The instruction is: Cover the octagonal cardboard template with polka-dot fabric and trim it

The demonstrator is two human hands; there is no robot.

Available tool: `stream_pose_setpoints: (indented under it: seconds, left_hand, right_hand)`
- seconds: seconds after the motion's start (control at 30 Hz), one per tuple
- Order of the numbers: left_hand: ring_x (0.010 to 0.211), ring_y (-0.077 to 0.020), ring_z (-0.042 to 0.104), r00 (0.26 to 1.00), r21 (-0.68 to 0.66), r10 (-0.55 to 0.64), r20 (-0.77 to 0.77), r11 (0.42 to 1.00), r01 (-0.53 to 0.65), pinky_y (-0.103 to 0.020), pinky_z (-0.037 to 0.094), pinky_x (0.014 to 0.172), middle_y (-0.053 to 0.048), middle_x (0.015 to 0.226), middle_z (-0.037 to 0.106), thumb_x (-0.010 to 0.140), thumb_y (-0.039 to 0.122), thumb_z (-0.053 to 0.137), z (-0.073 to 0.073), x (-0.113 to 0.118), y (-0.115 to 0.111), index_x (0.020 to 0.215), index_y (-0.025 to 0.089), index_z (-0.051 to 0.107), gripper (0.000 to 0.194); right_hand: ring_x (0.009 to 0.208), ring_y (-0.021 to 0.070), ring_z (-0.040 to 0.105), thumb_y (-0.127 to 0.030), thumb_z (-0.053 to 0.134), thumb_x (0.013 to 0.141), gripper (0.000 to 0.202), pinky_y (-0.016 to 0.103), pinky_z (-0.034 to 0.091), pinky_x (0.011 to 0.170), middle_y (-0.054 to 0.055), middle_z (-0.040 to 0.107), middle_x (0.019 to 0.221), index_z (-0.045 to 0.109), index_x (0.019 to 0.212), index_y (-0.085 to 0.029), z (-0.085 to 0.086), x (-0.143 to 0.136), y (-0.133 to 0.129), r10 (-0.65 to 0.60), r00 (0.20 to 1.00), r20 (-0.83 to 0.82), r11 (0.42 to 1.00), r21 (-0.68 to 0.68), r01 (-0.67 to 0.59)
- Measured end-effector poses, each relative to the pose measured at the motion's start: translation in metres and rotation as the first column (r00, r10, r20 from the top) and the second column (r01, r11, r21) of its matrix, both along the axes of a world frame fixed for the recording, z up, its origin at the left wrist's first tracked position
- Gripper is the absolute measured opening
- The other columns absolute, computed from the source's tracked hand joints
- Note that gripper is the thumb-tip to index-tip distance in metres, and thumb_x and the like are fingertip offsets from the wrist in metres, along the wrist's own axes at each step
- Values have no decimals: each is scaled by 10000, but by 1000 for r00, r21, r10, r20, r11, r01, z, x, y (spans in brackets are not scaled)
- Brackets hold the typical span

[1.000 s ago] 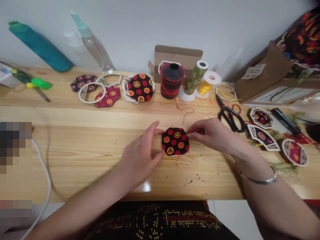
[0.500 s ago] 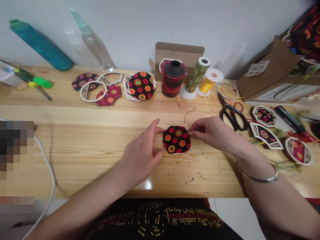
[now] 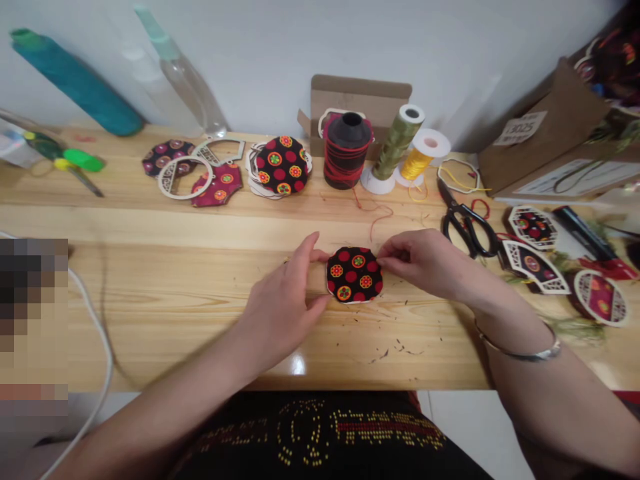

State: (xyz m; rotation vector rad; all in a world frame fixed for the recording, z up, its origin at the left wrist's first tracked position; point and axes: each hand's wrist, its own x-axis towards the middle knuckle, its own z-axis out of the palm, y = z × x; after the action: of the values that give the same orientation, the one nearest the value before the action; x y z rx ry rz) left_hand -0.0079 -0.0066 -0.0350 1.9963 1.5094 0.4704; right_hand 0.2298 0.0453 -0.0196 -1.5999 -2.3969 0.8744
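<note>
A rounded, fabric-covered piece (image 3: 355, 276), black with red dots and bright flower motifs, lies near the table's front edge. A thin pale rim shows under its lower side. My left hand (image 3: 283, 300) steadies its left edge, thumb at the lower corner and fingers at the upper one. At the upper right edge, my right hand (image 3: 424, 264) pinches with thumb and index finger; whatever lies between those fingertips is hidden. Small dark scraps (image 3: 393, 352) are scattered on the wood just below the piece.
Behind stand a red thread spool (image 3: 349, 150), a green spool (image 3: 399, 143) and a yellow spool (image 3: 417, 163). Black scissors (image 3: 470, 227) and finished ornaments (image 3: 535, 267) lie right. A fabric stack (image 3: 283, 167) and pale frames (image 3: 185, 179) sit back left; a cardboard box (image 3: 535, 133) stands right.
The view has shifted slightly. Both hands keep the same hold at the edges of the fabric-covered piece, which lies in nearly the same place.
</note>
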Motion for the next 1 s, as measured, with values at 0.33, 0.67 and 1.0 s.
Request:
stream_pose_setpoints:
  seconds: [0.33,0.67,1.0]
  left_hand:
    - [1019,-226,616,1000,10,4,-13,1000,-4,-396,510,831,-59,1275,607,798,166,579,-1,0,0,1434,245,176,757]
    - [987,-228,630,1000,21,-12,-14,1000,13,-390,512,817,-70,1236,626,791,158,577,1,0,0,1438,243,182,762]
    - [977,-222,628,999,21,-11,-33,1000,11,-381,508,825,-69,1236,622,796,189,587,1,0,0,1442,235,185,762]
  right_hand:
    - [521,94,506,-223,572,816,146,243,348,509,-8,654,632,693,750,-174,1,0,1,-17,1000,-6,1000,6,17]
    - [879,162,586,-144,496,921,228,289,491,728,91,629,1003,675,1059,-176,2,-15,-13,389,874,-292,912,257,-320]
    - [1068,187,579,-33,494,891,297,323,498,902,104,597,1208,658,1096,-172,4,-21,-16,506,816,-281,863,158,-480]
